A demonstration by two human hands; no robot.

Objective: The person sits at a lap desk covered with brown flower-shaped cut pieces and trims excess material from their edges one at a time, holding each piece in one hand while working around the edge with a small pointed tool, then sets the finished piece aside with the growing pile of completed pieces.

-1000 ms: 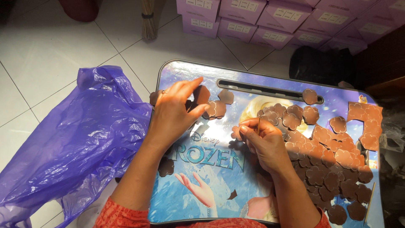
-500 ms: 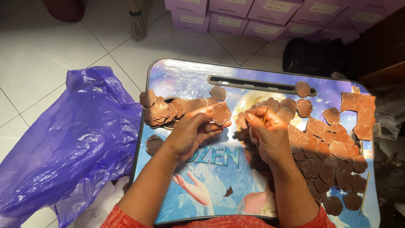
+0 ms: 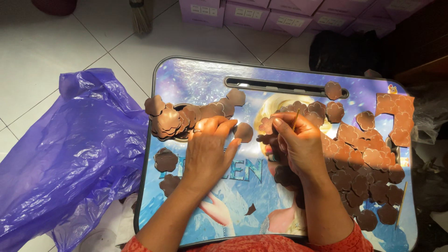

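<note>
Your left hand (image 3: 207, 149) lies flat on the lap desk (image 3: 196, 79), fingers spread and relaxed, grasping nothing; the fingertips press on the brown flower-shaped cutouts (image 3: 170, 122) piled at the desk's left side, one loose cutout (image 3: 243, 132) just right of the fingers. Your right hand (image 3: 301, 144) is curled shut around a thin stick (image 3: 295, 120), pinched between thumb and forefinger, its tip pointing to the far side. Under that hand sit more cutouts, partly hidden.

The big heap (image 3: 359, 163) covers the right half of the desk, with an uncut brown sheet piece (image 3: 396, 114) at the far right. Another stick (image 3: 401, 205) lies at the near right edge.

The cutouts look thin, flat and very light, likely foam or card: bendy, easy to crease, quick to slide on the glossy top. Take one by its edge with a fingertip pinch, or press and drag it.

Purple plastic bag (image 3: 65, 158) lies on the floor to the left; boxes (image 3: 280, 18) stand at the far side.
</note>
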